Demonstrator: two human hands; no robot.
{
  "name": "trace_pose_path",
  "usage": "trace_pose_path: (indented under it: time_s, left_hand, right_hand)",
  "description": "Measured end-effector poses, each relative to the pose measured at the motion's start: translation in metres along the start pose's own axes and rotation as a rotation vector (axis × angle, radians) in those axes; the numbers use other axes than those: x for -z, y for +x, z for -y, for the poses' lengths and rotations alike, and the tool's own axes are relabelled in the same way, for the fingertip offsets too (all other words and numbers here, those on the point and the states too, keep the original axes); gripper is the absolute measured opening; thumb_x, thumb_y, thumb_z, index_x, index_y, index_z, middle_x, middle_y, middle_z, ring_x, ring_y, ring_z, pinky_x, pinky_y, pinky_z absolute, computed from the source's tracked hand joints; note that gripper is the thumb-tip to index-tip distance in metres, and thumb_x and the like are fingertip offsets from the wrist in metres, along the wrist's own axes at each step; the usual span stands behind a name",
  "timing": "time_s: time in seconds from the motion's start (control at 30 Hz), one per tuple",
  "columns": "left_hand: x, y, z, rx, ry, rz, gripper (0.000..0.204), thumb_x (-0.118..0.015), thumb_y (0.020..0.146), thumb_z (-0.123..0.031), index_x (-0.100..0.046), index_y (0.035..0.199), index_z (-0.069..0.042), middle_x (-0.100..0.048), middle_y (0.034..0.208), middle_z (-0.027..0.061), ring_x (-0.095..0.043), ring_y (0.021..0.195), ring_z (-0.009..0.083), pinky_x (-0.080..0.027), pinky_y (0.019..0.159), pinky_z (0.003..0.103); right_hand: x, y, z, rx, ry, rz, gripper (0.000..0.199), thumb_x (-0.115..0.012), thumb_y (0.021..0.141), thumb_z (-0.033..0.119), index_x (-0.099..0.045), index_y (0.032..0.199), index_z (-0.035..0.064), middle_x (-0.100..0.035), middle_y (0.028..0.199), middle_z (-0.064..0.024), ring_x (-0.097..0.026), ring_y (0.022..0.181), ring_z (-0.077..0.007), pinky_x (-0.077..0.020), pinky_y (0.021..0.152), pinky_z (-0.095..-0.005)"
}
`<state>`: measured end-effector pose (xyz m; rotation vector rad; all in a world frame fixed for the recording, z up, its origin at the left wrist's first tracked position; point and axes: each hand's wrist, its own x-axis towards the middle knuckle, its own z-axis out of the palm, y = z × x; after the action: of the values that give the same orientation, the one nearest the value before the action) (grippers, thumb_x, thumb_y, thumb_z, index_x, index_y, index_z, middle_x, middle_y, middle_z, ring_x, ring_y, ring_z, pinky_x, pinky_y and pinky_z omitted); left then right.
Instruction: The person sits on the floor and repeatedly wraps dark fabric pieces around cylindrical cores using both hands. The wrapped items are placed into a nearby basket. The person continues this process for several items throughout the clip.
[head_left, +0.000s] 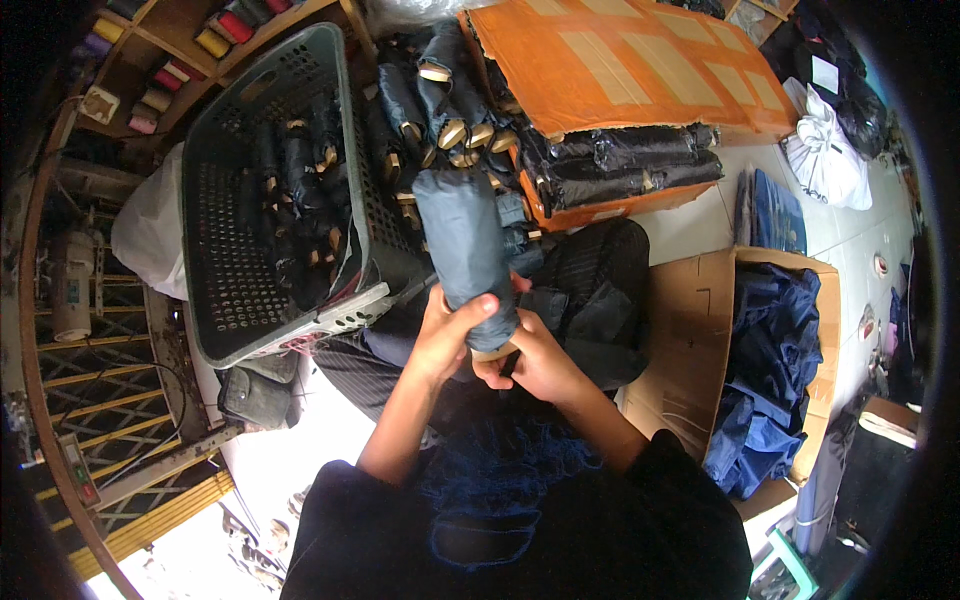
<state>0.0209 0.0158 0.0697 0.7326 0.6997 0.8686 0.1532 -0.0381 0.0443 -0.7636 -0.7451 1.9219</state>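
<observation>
A compact folded umbrella [460,240] in a dark grey-blue sleeve is held up before my chest, its top tilted slightly left. My left hand [445,335] wraps around its lower part, thumb across the front. Lower down, my right hand [535,360] closes on the bottom end, where a tan handle [490,353] shows; some of its fingers are hidden behind the umbrella. Just beyond it lies a pile of similar dark umbrellas [440,100] with tan ends. More of them lie in a dark plastic basket [350,130] at my left.
An orange-brown carton [610,70] at the back holds black plastic-wrapped bundles [620,165]. At my right, an open cardboard box [685,345] contains dark blue cloth [765,350]. Thread spools [225,30] fill a wooden rack at far left. A white sack [828,145] sits far right.
</observation>
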Motion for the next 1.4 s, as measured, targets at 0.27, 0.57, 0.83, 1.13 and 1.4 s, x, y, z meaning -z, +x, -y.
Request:
trace_pose_path:
  time_s: [0.27, 0.57, 0.83, 1.13, 1.4]
  left_hand:
    - [0.024, -0.007, 0.044, -0.075, 0.271, -0.084, 0.049, -0.07, 0.086, -0.029, -0.053, 0.119, 0.003, -0.064, 0.107, 0.0101, -0.058, 0.097, 0.0154, -0.047, 0.087, 0.032]
    - [0.059, 0.018, 0.074, -0.055, 0.018, -0.288, 0.044, -0.061, 0.093, -0.028, -0.042, 0.126, -0.007, -0.058, 0.115, 0.0069, -0.055, 0.109, 0.0207, -0.043, 0.095, 0.043]
    - [0.094, 0.089, 0.067, 0.039, -0.121, -0.301, 0.046, -0.057, 0.094, -0.026, -0.039, 0.123, 0.004, -0.042, 0.135, 0.025, -0.05, 0.121, 0.0386, -0.038, 0.105, 0.048]
    - [0.087, 0.048, 0.081, 0.09, 0.154, -0.282, 0.048, -0.051, 0.097, -0.028, -0.041, 0.133, 0.0, -0.053, 0.129, 0.0194, -0.058, 0.111, 0.0298, -0.046, 0.094, 0.04]
    - [0.066, 0.013, 0.085, -0.172, 0.622, -0.239, 0.033, -0.072, 0.084, -0.014, -0.061, 0.112, -0.002, -0.065, 0.108, 0.0091, -0.06, 0.1, 0.015, -0.045, 0.086, 0.028]
  right_hand:
    - [0.006, -0.008, -0.014, -0.113, 0.246, -0.026, 0.023, -0.052, 0.093, 0.02, -0.047, 0.107, 0.0016, -0.055, 0.072, -0.0088, -0.051, 0.058, -0.0143, -0.036, 0.048, -0.027]
    - [0.069, 0.048, 0.001, -0.237, -0.501, -0.145, 0.034, -0.053, 0.093, 0.013, -0.045, 0.125, 0.0013, -0.053, 0.06, -0.0038, -0.047, 0.046, -0.0078, -0.034, 0.04, -0.0232]
    - [0.111, 0.067, 0.023, 0.472, -1.297, -0.606, 0.027, -0.063, 0.088, 0.018, -0.058, 0.106, -0.0013, -0.062, 0.098, -0.0202, -0.065, 0.073, -0.0291, -0.053, 0.064, -0.0414]
    - [0.116, 0.018, -0.038, -0.038, -1.845, -0.402, 0.028, -0.074, 0.075, 0.018, -0.061, 0.096, 0.005, -0.061, 0.101, -0.0144, -0.054, 0.1, -0.0354, -0.0432, 0.082, -0.0499]
    - [0.073, 0.026, 0.027, 0.308, -1.142, -0.461, 0.01, -0.063, 0.082, 0.0, -0.056, 0.088, 0.0012, -0.058, 0.076, -0.0139, -0.061, 0.074, -0.029, -0.0471, 0.065, -0.0373]
